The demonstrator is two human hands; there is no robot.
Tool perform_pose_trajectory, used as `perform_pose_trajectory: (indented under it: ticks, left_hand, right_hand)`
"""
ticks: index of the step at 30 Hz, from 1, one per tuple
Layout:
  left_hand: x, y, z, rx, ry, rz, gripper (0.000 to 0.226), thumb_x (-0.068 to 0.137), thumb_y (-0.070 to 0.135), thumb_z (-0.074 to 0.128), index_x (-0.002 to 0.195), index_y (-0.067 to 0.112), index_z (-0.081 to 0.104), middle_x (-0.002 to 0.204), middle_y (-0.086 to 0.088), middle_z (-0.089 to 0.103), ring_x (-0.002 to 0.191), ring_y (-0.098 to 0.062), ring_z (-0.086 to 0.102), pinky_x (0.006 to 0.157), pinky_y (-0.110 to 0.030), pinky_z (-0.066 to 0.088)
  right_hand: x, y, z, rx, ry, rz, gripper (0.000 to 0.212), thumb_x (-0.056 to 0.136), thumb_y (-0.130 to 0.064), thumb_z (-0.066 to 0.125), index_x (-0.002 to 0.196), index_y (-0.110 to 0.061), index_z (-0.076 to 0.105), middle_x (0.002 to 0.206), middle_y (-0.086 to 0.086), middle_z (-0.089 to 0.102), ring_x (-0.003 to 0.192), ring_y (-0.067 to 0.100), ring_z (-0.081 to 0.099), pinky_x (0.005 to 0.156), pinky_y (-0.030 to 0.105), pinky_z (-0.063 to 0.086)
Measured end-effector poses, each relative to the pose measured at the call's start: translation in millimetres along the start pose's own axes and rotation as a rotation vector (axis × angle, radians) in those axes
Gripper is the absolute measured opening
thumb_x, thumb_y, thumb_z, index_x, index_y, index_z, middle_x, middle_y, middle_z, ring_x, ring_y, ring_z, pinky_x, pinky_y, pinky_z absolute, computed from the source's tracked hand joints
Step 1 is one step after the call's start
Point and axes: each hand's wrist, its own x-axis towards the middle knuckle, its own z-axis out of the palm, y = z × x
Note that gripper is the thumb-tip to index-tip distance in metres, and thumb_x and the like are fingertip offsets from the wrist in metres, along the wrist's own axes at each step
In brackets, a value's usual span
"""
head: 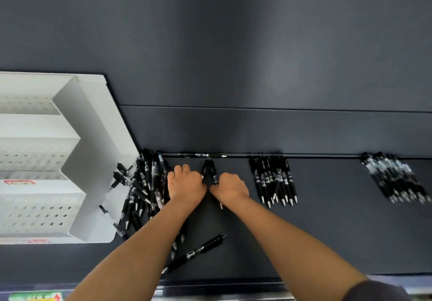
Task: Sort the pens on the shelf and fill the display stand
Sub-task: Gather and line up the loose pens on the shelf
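Squarely between hands [185, 183] [230, 187]: pen bundle [208, 172]

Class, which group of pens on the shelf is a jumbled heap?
The heap beside the white display stand: its pens cross at all angles, whereas the centre-right group and far-right group lie parallel.

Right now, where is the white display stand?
In the head view the stand sits at the far left of the dark shelf, right beside the loose pen heap by the left hand.
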Motion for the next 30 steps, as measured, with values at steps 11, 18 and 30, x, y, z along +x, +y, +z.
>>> perform_pose_trajectory:
  ticks: [11, 18, 30]
  left_hand:
    - [3, 84, -12, -0.637, -0.195, 0.009, 0.023, 0.089, 0.025, 0.053, 0.099, 0.005, 0.058, 0.106, -0.018, 0.064, 0.095, -0.036, 0.063, 0.082, -0.038, 0.052]
    - [-1, 123, 0, -0.743, -0.212, 0.009, 0.023, 0.087, 0.019, 0.057, 0.106, 0.007, 0.051, 0.101, -0.017, 0.064, 0.09, -0.035, 0.065, 0.075, -0.04, 0.056]
    - [-18, 146, 10, -0.739, -0.134, 0.069, 0.051, 0.086, 0.013, 0.056, 0.134, 0.014, 0.039, 0.121, -0.013, 0.044, 0.107, -0.028, 0.053, 0.086, -0.03, 0.043]
  right_hand:
    - [-1, 84, -70, 0.001, 0.19, 0.074, 0.014, 0.087, -0.015, 0.054, 0.097, -0.005, 0.055, 0.106, 0.017, 0.063, 0.099, 0.037, 0.061, 0.071, 0.034, 0.045]
    - [3, 120, -75, -0.058, 0.177, 0.054, 0.018, 0.091, -0.022, 0.052, 0.102, -0.008, 0.051, 0.104, 0.015, 0.063, 0.096, 0.037, 0.061, 0.068, 0.037, 0.046]
    - [14, 137, -80, 0.005, 0.148, 0.138, 0.024, 0.091, -0.029, 0.052, 0.102, -0.009, 0.059, 0.107, 0.011, 0.063, 0.098, 0.033, 0.062, 0.068, 0.032, 0.045]
